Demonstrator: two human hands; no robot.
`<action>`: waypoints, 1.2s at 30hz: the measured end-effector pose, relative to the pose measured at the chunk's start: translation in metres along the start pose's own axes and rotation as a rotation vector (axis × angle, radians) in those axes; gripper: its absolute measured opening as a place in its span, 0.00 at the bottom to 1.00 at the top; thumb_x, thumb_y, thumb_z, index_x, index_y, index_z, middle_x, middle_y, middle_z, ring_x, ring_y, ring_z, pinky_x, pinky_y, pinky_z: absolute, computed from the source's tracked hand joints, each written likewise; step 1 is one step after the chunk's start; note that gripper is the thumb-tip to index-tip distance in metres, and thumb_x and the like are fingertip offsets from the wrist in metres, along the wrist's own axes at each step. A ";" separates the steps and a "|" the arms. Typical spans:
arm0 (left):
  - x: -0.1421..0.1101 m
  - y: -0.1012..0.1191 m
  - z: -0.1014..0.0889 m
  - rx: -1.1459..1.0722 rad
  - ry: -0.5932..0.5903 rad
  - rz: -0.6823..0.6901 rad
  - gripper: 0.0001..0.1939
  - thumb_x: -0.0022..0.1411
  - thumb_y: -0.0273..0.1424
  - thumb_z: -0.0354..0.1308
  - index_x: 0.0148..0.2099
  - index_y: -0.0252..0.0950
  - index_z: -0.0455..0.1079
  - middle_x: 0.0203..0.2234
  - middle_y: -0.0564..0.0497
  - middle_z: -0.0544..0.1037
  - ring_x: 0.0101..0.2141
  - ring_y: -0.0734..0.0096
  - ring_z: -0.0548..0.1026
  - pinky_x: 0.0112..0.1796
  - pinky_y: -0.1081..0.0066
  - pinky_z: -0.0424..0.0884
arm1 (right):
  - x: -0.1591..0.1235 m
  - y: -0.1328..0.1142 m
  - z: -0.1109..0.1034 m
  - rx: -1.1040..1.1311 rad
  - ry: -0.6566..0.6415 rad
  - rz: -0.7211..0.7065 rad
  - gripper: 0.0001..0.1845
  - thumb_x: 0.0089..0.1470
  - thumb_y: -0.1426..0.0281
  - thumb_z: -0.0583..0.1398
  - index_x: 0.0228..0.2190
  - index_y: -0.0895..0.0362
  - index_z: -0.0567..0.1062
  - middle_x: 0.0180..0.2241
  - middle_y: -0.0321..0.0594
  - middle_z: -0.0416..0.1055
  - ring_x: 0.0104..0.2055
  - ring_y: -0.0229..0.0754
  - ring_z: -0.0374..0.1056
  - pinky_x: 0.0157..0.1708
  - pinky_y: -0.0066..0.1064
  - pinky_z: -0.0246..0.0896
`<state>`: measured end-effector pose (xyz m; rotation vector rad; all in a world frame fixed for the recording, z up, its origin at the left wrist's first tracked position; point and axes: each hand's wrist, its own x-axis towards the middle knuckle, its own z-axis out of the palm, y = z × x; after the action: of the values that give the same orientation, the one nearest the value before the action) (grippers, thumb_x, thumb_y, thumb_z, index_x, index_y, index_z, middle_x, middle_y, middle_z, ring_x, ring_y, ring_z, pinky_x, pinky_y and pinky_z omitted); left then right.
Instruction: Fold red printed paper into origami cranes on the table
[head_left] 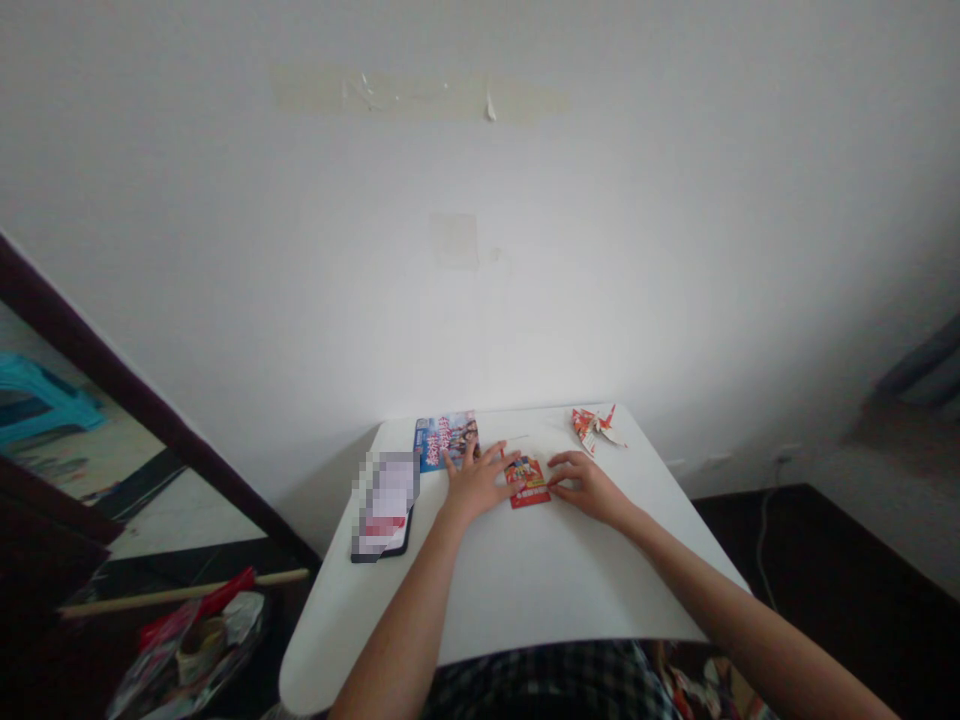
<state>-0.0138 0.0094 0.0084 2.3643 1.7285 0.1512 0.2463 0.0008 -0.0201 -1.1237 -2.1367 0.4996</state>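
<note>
A small red printed paper (531,492) with yellow and white lettering lies on the white table between my two hands. My left hand (478,487) rests flat with its fingers spread, the thumb touching the left side of this paper and the other fingers reaching toward a blue printed leaflet (433,446). At the paper's right edge, the bent fingers and thumb of my right hand (591,490) come together on it. Farther back on the right sits a folded red-and-white paper figure (595,429) with pointed ends.
The white table (517,595) stands against a white wall. A phone (384,508), its screen blurred out, lies on the table's left side. On the floor at left are a wooden stick (281,578) and a bag of mixed items (196,640). A cable (762,545) hangs at right.
</note>
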 end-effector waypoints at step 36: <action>0.000 0.001 -0.002 0.001 -0.010 -0.015 0.32 0.64 0.60 0.45 0.68 0.68 0.56 0.72 0.65 0.53 0.72 0.37 0.39 0.61 0.22 0.31 | 0.076 -0.001 0.022 -0.347 0.151 0.228 0.08 0.59 0.69 0.63 0.34 0.54 0.85 0.46 0.45 0.75 0.51 0.48 0.67 0.55 0.38 0.60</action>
<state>-0.0130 0.0092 0.0106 2.3482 1.7416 0.1352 0.1996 0.0627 -0.0065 -1.5572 -2.0207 0.1367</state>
